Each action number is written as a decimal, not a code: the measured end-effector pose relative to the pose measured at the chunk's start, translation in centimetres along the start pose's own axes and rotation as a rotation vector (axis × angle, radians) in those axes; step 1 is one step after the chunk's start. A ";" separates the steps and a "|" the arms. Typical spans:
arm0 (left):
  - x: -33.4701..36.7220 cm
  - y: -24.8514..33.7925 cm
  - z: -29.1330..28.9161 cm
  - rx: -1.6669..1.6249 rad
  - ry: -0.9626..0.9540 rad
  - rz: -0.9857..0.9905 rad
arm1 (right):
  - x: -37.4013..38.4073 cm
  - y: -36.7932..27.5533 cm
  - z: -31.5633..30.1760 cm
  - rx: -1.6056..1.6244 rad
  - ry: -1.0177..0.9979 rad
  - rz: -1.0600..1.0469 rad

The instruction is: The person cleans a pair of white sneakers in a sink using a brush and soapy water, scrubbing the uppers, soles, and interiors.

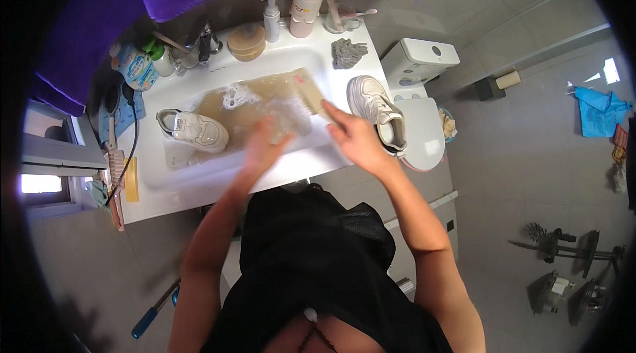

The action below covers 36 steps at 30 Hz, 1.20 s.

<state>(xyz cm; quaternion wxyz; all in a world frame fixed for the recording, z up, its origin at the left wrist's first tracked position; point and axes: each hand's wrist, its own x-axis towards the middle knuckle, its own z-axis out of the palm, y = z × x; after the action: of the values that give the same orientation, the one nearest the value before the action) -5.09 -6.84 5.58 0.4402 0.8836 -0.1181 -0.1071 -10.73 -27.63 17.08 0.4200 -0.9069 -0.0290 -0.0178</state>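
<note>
My right hand (354, 134) grips the handle of a pale scrubbing brush (306, 91) over the right side of the basin. Blurred by motion, my left hand (265, 148) hovers above the cloudy water, fingers apart and nothing visible in it. The white basin (159, 177) holds brownish water (265, 98) with a patch of suds (240, 96). At its left end a wet white sneaker (195, 131) lies partly in the water. The other sneaker (374, 108), off-white with laces, rests on the counter's right edge, beside my right hand.
Behind the basin stand a faucet (207, 43), a round tub (246, 43), a pump bottle (271, 20) and a pink bottle (306, 10). A grey cloth (349, 53) lies at the back right. A hairbrush (116, 166) is on the left. The toilet (424, 131) adjoins the counter.
</note>
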 end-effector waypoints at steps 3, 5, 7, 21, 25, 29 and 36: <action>-0.9 8.9 6.1 -0.066 -0.228 -0.047 | -1.4 3.8 -4.4 0.027 0.141 0.083; -0.4 13.3 8.9 -0.036 -0.299 -0.121 | -2.3 7.2 -7.1 -0.026 0.215 0.163; 0.5 14.8 11.3 -0.021 -0.206 -0.126 | -2.7 8.4 -8.7 -0.100 0.158 0.318; 1.7 -4.9 0.3 0.163 0.489 -0.187 | -1.5 18.1 -6.4 0.181 0.130 0.372; 1.5 -12.3 -8.9 0.351 0.725 -0.217 | -1.3 17.4 -6.4 0.118 0.128 0.400; 2.4 -14.1 -12.7 0.693 0.480 -0.317 | -1.0 17.0 -5.8 0.106 0.134 0.419; 2.9 -16.5 -16.1 0.937 0.059 -0.114 | -1.1 13.7 -4.0 0.300 0.179 0.408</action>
<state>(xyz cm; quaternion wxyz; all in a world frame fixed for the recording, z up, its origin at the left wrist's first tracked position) 4.24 14.10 1.59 -0.0096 0.9948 -0.0923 -0.0410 -10.89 -39.59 9.15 0.5456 -0.8164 0.1892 -0.0084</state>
